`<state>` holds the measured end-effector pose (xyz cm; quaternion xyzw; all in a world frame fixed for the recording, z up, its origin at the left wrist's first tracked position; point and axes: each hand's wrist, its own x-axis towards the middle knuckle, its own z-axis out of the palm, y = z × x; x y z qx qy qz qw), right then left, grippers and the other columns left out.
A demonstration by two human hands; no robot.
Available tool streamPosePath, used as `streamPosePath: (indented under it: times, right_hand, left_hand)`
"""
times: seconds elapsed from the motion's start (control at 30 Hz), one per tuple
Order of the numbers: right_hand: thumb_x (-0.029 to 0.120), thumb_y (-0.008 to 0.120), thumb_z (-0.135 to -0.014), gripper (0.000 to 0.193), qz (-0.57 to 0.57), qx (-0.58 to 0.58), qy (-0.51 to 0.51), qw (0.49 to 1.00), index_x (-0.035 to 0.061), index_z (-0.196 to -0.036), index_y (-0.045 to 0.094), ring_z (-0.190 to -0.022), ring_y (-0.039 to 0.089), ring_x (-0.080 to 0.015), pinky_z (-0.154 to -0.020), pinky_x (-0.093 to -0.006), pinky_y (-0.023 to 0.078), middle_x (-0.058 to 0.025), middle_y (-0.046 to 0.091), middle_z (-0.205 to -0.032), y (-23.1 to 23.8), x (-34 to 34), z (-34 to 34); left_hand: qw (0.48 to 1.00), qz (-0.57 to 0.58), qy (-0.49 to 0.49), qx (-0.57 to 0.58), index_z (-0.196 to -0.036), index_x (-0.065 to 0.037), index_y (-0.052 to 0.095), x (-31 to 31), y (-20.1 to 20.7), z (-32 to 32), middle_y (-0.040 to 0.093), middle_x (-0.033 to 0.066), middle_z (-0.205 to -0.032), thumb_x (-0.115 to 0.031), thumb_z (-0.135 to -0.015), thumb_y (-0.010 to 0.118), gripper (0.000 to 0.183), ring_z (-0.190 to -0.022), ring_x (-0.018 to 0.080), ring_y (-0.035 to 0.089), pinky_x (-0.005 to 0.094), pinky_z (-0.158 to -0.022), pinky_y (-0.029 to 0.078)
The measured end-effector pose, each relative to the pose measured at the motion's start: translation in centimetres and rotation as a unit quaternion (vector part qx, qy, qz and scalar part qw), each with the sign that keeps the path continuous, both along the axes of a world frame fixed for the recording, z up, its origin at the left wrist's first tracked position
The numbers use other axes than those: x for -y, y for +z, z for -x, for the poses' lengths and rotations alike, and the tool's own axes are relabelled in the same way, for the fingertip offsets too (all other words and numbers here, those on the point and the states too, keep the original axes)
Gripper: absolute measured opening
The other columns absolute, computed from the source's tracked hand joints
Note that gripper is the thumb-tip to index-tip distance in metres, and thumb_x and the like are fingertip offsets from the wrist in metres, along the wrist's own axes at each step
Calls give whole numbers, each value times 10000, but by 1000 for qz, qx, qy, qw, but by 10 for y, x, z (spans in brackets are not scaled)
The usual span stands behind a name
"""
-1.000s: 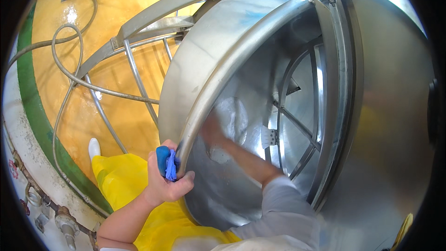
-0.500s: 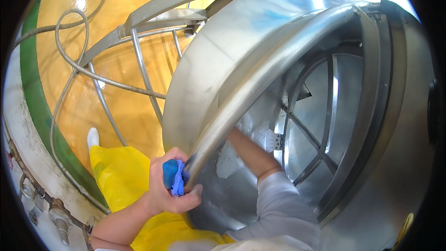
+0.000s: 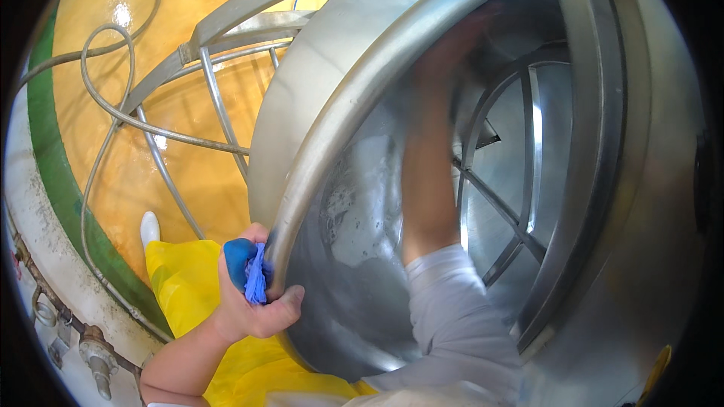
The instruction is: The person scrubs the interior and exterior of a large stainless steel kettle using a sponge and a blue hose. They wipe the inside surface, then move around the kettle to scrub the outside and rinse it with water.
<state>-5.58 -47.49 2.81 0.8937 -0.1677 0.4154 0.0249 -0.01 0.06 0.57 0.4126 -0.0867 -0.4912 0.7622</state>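
A large stainless steel drum (image 3: 302,98) with a thick rolled rim (image 3: 354,79) stands tilted with its mouth facing me. At the rim's lower left, my left hand (image 3: 256,298) is closed around a crumpled blue bundle (image 3: 255,275), thumb and fingers about the rim's edge. The bundle's kind is unclear; it looks like thin, bunched material. My right hand (image 3: 456,41) reaches deep into the drum, close to its upper inner wall. Motion smears it and shadow darkens it, so its fingers and anything in them cannot be made out. Whitish foam or wet residue (image 3: 362,218) marks the inner wall.
Inside the drum, a metal frame with crossed bars (image 3: 505,215) is on the right. Left of the drum stand a tubular metal railing (image 3: 219,98) and a looping grey hose (image 3: 87,83) on the yellow floor (image 3: 83,143). Pipe fittings (image 3: 98,354) line the lower left edge.
My right arm has swung from low in the drum up to its upper wall. The drum's rim appears farther left and lower in view; my left hand still grips there.
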Motion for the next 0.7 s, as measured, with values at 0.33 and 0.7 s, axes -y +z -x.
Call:
streamPosePath:
  times: [0.33, 0.7]
  right_hand:
    - [237, 364, -1054, 636, -100, -337, -141, 926, -1, -1596, 132, -1491, 299, -303, -1243, -381, 225, -236, 243, -1629, -106, -97, 98]
    - [67, 628, -846, 861, -283, -395, -18, 874, 36, -1603, 219, -1555, 89, -405, -1240, -505, 153, -247, 59, -1677, -117, -194, 155]
  left_hand:
    - [993, 63, -2, 100, -1048, -36, 444, 0, -30, 9, 336, -70, -637, -94, -602, 775, 559, -526, 65, 297, 252, -513, 268]
    - [994, 58, -20, 93, -1069, -31, 457, -1, -24, 2, 339, -70, -631, -82, -607, 769, 560, -527, 64, 322, 253, -521, 276]
